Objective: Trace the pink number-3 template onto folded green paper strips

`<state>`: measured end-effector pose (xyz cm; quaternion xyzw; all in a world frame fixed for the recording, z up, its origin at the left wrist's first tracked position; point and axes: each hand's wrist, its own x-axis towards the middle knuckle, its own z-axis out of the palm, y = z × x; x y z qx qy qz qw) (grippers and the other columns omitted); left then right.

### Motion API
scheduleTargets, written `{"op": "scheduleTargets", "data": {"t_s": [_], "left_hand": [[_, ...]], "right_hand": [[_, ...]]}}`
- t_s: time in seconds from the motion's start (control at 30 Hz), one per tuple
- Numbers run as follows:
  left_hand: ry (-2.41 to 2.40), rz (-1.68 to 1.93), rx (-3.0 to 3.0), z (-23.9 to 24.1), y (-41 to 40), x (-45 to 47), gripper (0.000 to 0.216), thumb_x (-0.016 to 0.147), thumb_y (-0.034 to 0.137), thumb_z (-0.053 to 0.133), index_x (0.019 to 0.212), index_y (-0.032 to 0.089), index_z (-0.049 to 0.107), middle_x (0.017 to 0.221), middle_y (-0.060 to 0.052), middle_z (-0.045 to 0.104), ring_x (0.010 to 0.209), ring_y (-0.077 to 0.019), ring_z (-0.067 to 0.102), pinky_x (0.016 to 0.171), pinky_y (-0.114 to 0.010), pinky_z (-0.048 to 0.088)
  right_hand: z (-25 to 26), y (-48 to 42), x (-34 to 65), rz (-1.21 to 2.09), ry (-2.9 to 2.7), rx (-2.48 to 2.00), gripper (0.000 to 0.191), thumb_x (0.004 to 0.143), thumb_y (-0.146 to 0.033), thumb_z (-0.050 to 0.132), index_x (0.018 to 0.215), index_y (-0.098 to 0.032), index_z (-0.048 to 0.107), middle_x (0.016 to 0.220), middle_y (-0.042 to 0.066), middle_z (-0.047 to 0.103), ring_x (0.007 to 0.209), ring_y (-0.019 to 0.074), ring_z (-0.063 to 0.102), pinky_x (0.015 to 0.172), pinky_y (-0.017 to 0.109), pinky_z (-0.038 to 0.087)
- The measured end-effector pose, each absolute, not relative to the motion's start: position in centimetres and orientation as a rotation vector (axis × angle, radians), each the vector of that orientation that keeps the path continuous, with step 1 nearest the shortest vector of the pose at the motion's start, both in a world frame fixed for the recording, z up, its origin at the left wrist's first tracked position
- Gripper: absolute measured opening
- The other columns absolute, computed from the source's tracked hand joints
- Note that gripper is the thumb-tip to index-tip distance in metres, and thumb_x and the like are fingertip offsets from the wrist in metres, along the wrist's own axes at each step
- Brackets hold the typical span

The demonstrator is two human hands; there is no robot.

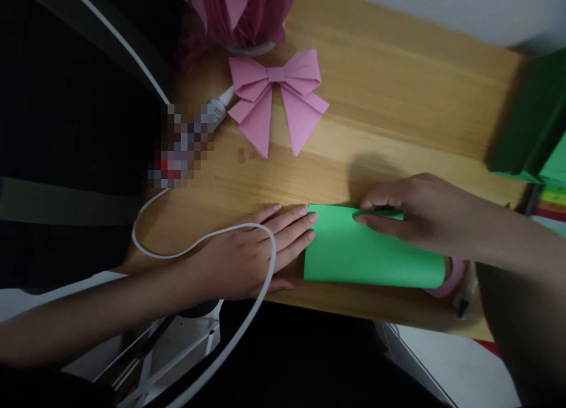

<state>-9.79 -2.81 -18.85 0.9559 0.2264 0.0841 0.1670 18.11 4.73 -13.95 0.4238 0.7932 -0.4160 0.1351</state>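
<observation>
A folded sheet of green paper (354, 249) lies near the table's front edge. My left hand (256, 249) rests flat on the wood with its fingers spread, the fingertips at the paper's left edge. From the right, my right hand (415, 213) reaches over the sheet and pinches its far edge between thumb and fingers. Beyond the paper sits a pink folded paper bow (276, 95). A roll of pink tape (451, 281) shows partly from under the paper's right end.
A white cable (198, 243) loops across the table and over my left hand. A glue-like tube (214, 113), partly blurred out, lies left of the bow. Pink paper pieces (247, 13) stand at the back. Dark green blocks or boxes (526, 119) are at the far right.
</observation>
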Motion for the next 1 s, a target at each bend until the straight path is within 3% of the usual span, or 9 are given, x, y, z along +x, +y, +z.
{"op": "scheduleTargets", "data": {"t_s": [1.0], "left_hand": [[0.657,0.231,2.705,-18.43,-2.58,-9.53,0.065,0.096,0.05,0.056,0.139,0.001,0.049,0.154,-0.021,0.041,0.145,-0.0315,0.036,0.117,-0.041,0.031]], "right_hand": [[-14.37,4.71,18.33,-1.191,2.421,1.233,0.029,0.088,-0.038,0.05,0.068,-0.021,0.064,0.054,-0.002,0.059,0.047,0.0106,0.048,0.051,0.026,0.031]]}}
